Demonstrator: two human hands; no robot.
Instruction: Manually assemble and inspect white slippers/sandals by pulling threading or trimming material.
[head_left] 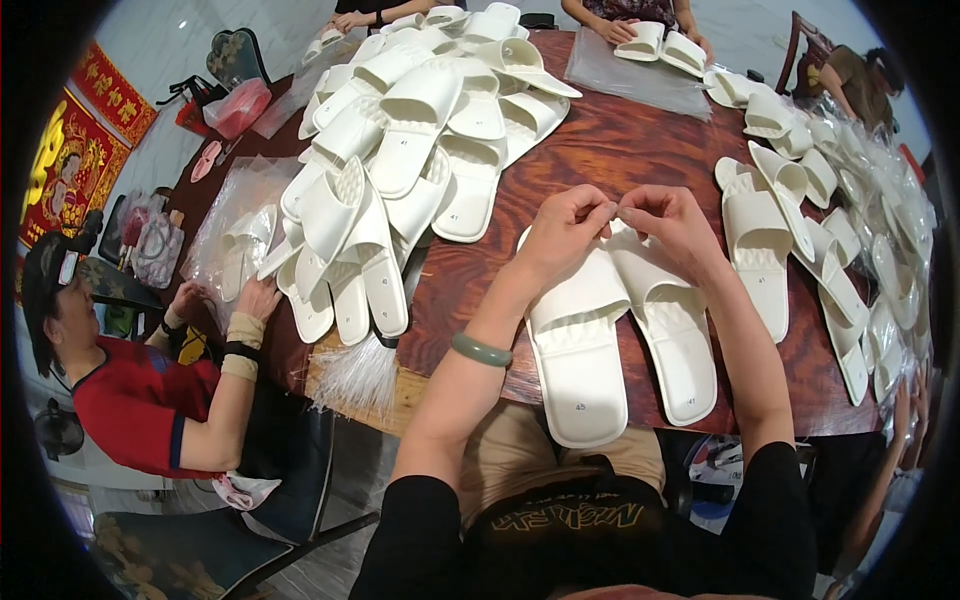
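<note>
A pair of white slippers (578,340) lies side by side in front of me, toes pointing away and heels near the table edge. Above their toe ends, my left hand (565,228) has thumb and forefinger pinched together. My right hand (672,228) pinches in the same way, its fingertips almost meeting those of the left. Whatever sits between the fingertips is too small to make out. The left wrist wears a green bangle (481,349).
A pile of white slippers (420,110) rises at the left; more slippers (757,250) and plastic-wrapped ones (895,220) lie right. Thin white strands (355,378) hang over the table edge. Clear plastic bags (640,70) lie at the back. A person in red (150,400) sits left; others work around the wooden table (570,150).
</note>
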